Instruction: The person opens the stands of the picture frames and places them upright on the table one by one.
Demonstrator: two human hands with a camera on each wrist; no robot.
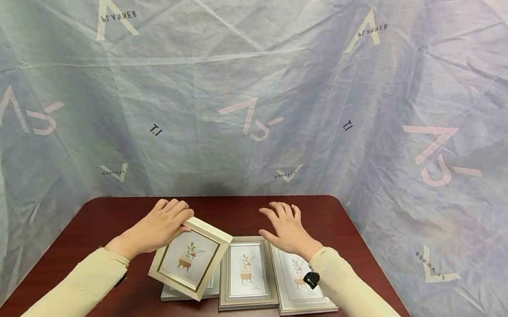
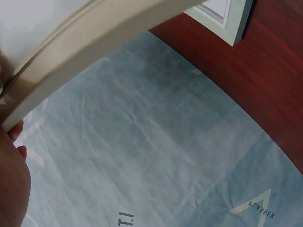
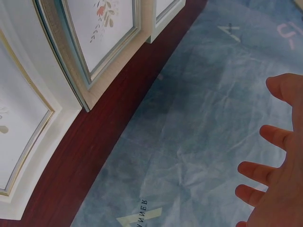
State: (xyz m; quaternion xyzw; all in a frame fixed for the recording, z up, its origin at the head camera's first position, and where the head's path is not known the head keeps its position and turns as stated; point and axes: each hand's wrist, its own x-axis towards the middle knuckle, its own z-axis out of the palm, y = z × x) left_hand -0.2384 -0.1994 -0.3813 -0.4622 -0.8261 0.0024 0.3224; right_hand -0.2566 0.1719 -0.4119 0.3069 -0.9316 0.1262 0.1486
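My left hand (image 1: pixel 162 225) grips a cream picture frame (image 1: pixel 156 268) by its upper edge, thumb on the front and fingers behind. The frame is tilted and raised over a pale frame (image 1: pixel 173 295) that it partly covers. To its right lie a beige-grey picture frame (image 1: pixel 248 268) and a white picture frame (image 1: pixel 311 306), each with a potted-plant print. Above the white frame hovers my right hand (image 1: pixel 286 229), fingers spread and holding nothing. In the left wrist view, the held frame's edge (image 2: pixel 104 33) crosses the top. The right wrist view shows the right hand's fingers (image 3: pixel 272 137) apart from the frames.
A dark red table (image 1: pixel 234 203) with rounded far corners carries the frames. Grey-blue printed cloth (image 1: pixel 204 127) hangs behind it and along both sides. A small black device (image 1: pixel 311 279) sits at my right wrist.
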